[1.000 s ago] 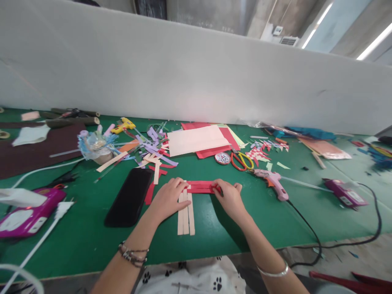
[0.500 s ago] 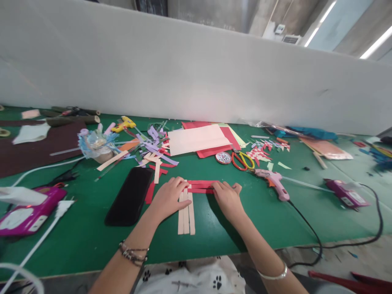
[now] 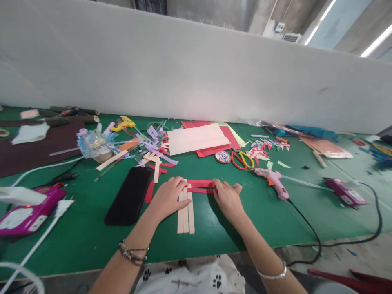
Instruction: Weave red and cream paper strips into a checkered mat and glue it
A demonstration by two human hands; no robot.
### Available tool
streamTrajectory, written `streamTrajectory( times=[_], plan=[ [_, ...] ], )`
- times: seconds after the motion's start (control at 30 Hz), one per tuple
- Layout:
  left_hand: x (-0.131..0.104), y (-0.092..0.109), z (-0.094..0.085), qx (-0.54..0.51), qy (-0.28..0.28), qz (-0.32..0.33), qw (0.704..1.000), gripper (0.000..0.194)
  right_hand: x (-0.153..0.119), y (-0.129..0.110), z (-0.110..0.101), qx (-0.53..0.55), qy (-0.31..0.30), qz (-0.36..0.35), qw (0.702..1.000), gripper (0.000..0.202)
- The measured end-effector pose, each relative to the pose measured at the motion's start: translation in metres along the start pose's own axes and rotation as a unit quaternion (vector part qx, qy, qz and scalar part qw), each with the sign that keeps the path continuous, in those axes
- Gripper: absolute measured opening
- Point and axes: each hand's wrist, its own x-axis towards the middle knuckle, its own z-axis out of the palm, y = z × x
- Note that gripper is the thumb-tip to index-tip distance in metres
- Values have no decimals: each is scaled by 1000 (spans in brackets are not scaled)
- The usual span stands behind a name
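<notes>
Three pale peach paper strips [image 3: 185, 218] lie side by side on the green table, pointing toward me. Two red paper strips [image 3: 200, 183] cross their far ends, interlaced with them, with a narrow gap between the red ones to the right. My left hand [image 3: 170, 197] is closed over the crossing, fingertips and thumb pressing the peach strips. My right hand [image 3: 228, 199] pinches the right ends of the red strips; its fingertips partly hide them. Part of the crossing is covered by my left fingers.
A black phone [image 3: 129, 197] lies left of my left hand. Beyond are loose paper scraps [image 3: 154, 145], a peach sheet [image 3: 197, 139], scissors [image 3: 241, 160] and a round bead box [image 3: 223, 157]. A pink glue gun [image 3: 274, 181] with a cord rests at right.
The gap between the two red strips looks slightly wider near my right fingers. Both hands stay in nearly the same place, and the peach strips have hardly moved.
</notes>
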Motion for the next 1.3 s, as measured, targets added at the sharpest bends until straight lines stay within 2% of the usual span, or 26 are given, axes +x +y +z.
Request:
streamTrajectory(
  times=[0.13, 0.3, 0.5, 0.7, 0.77, 0.87, 0.97, 1.1, 1.3],
  plan=[
    [0, 2, -1, 4, 13, 27, 1000, 34, -1, 1, 0, 10, 3, 13, 1000, 32],
    [0, 5, -5, -8, -25, 46, 999, 28, -3, 1, 1, 9, 3, 22, 1000, 41],
    [1, 6, -10, 5, -37, 49, 998, 24, -6, 3, -3, -4, 4, 32, 999, 43],
    [1, 6, -10, 10, -38, 50, 998, 22, -18, 16, -10, 3, 86, 44, 995, 31],
    [0, 6, -9, 6, -32, 54, 998, 22, -24, 11, -12, 15, 89, 9, 996, 28],
    [0, 7, -8, 6, -21, 56, 998, 23, -30, -8, -12, 14, 48, -52, 997, 25],
    [-1, 8, -7, 6, -12, 60, 998, 26, -32, -32, -6, 1, 14, -80, 997, 39],
    [-2, 7, -5, 3, -2, 60, 998, 28, -29, -49, 3, -9, 1, -67, 998, 49],
    [-2, 7, -5, 3, -9, 56, 998, 29, -32, -44, 3, -26, 3, -31, 999, 49]
  ],
)
